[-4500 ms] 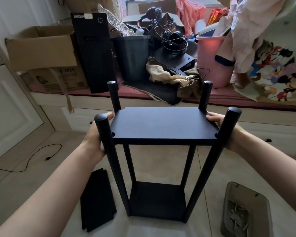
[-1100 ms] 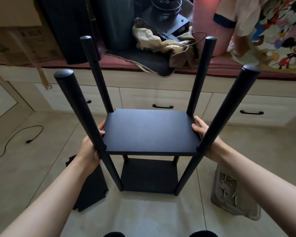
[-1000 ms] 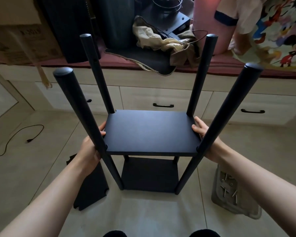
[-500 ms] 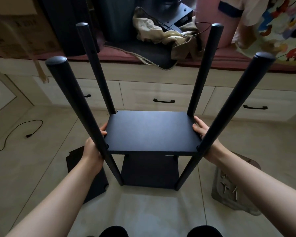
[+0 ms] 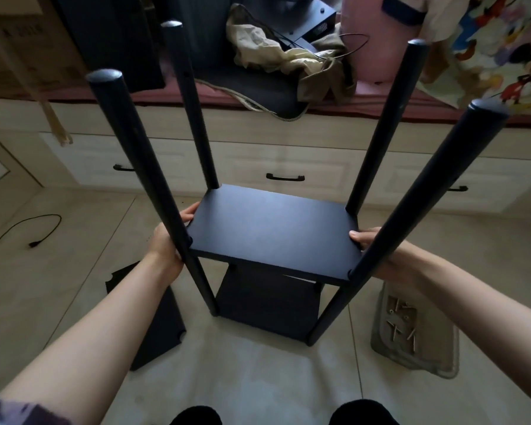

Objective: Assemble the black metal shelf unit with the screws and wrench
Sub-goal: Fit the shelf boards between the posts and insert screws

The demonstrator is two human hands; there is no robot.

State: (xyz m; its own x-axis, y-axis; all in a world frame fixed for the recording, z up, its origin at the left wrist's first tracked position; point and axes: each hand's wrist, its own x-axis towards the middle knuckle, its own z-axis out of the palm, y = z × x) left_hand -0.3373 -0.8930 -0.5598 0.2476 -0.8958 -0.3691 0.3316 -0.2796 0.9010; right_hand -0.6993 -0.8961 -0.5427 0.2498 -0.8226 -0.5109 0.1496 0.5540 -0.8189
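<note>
Two hands: left hand (image 5: 169, 240) and right hand (image 5: 373, 250) grip the shelf (image 5: 273, 231) by its side edges (between four posts).
Screws (image 5: 402, 320): in a tray (image 5: 442, 360), near right on the floor.

Both arms outstretched — left hand (image 5: 166, 240) and right hand (image 5: 369, 240) gripping, thumbs on top

The shelf unit (image 5: 273, 271) stands upright on the floor: four black round posts with capped tops, a matte black middle panel (image 5: 273, 234) sitting slightly tilted between them, and a bottom panel (image 5: 267, 305) near the floor. A spare black panel (image 5: 154, 320) lies flat on the floor just left of it. Screws (image 5: 402, 320) lie loose in a tray (image 5: 417, 357) to the right.
</note>
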